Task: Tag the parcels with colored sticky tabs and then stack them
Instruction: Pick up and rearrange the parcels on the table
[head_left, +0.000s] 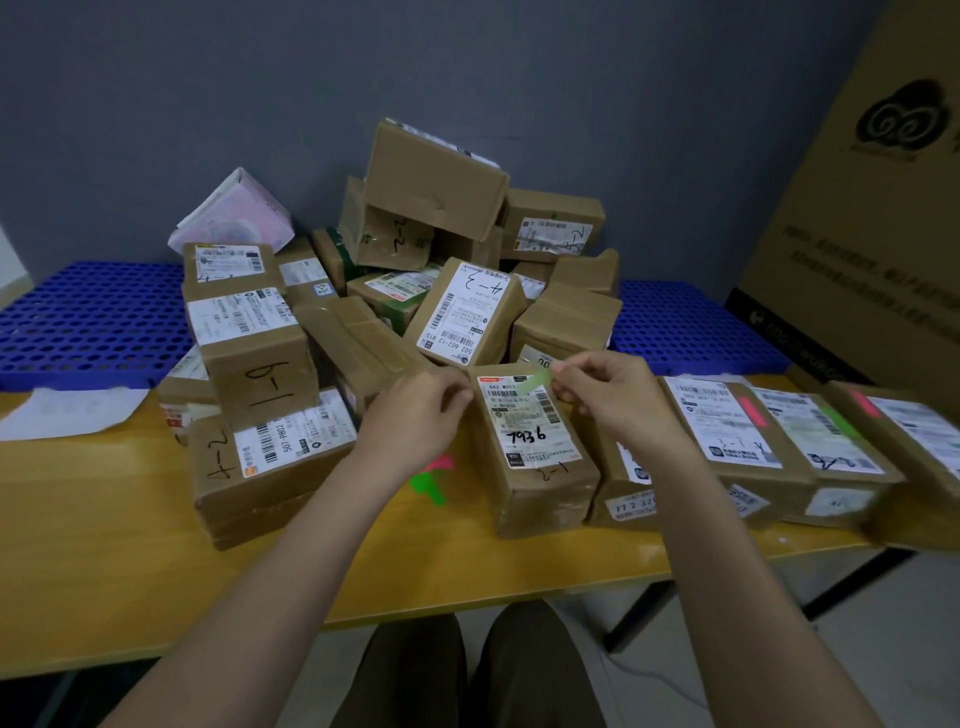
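On the counter (130, 519) sits our parcel (535, 457). Our right hand (608, 400) pinches a green tab (535, 378) over its far edge; our left hand (426, 410) is curled, contents unclear. We should press it flat, clear of the barcode.

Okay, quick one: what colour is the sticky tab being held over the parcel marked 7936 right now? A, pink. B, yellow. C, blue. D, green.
D: the right hand pinches a pale green tab above the top edge of the 7936 parcel.

Parcel sorting room: labelled parcels (441, 270) heaped.
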